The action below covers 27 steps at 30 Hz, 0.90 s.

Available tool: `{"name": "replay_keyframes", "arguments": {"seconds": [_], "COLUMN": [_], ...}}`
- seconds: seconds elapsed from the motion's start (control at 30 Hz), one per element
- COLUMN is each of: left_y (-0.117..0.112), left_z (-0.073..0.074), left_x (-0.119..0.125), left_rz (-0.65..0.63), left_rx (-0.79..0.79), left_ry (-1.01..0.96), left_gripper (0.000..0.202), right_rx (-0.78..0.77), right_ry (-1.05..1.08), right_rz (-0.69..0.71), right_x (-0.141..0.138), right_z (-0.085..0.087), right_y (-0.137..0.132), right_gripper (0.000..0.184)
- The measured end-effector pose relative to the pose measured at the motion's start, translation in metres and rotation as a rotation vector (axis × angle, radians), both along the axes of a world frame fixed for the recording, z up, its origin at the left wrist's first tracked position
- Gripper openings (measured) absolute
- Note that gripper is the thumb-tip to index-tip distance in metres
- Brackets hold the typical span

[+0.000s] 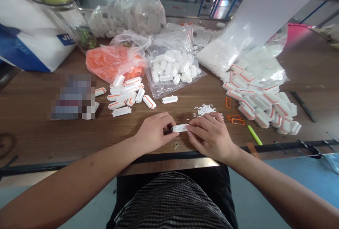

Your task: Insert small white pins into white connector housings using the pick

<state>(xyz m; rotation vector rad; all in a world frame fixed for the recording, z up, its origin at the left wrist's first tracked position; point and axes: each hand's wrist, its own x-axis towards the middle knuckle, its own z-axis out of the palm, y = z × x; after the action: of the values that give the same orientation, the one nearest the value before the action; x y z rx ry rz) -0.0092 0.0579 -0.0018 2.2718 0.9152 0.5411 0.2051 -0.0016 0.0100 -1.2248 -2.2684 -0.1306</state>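
A white plastic connector housing (180, 128) with rows of small holes lies level between my hands, near the table's front edge. My left hand (156, 130) pinches its left end between thumb and fingers. At the other end, my right hand (210, 133) has its fingertips pressed on the housing; whether a small piece is also between them is hidden. Just beyond my right hand is a heap of tiny white pegs (205, 109), partly covered by the fingers. A single white housing (170, 99) lies farther back.
White housings with orange edging (123, 94) are piled at left, more (265, 105) at right. Behind stand bags of orange parts (113, 61) and white housings (172, 64). Orange frames (237, 119), a yellow-green stick (254, 135) and a dark strip (303, 106) lie at right. A bottle (69, 17) stands back left.
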Motion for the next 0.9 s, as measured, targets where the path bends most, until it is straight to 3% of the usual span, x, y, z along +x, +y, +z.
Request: {"name": "replay_keyframes", "arguments": {"seconds": [0.13, 0.23, 0.37, 0.57, 0.9], "left_y": [0.000, 0.000, 0.000, 0.001, 0.001], "left_z": [-0.001, -0.001, 0.000, 0.000, 0.000], "left_x": [0.000, 0.000, 0.001, 0.001, 0.000], "left_rz": [-0.007, 0.004, 0.015, 0.006, 0.005], "left_rx": [0.014, 0.019, 0.013, 0.005, -0.023], "left_ry": [-0.001, 0.015, 0.024, 0.034, 0.034], "left_gripper": [0.012, 0.012, 0.012, 0.012, 0.012], "right_rx": [-0.039, -0.108, -0.265, -0.549, -0.640], "right_ry": [0.104, 0.178, 0.048, -0.048, 0.029], "right_rz": [-0.024, -0.117, -0.206, -0.322, -0.223], "right_x": [0.004, 0.013, 0.018, 0.002, 0.011], "right_z": [0.000, 0.003, 0.007, 0.011, 0.013], "right_y": [0.001, 0.010, 0.027, 0.039, 0.048], "right_gripper": [0.011, 0.013, 0.019, 0.023, 0.022]}}
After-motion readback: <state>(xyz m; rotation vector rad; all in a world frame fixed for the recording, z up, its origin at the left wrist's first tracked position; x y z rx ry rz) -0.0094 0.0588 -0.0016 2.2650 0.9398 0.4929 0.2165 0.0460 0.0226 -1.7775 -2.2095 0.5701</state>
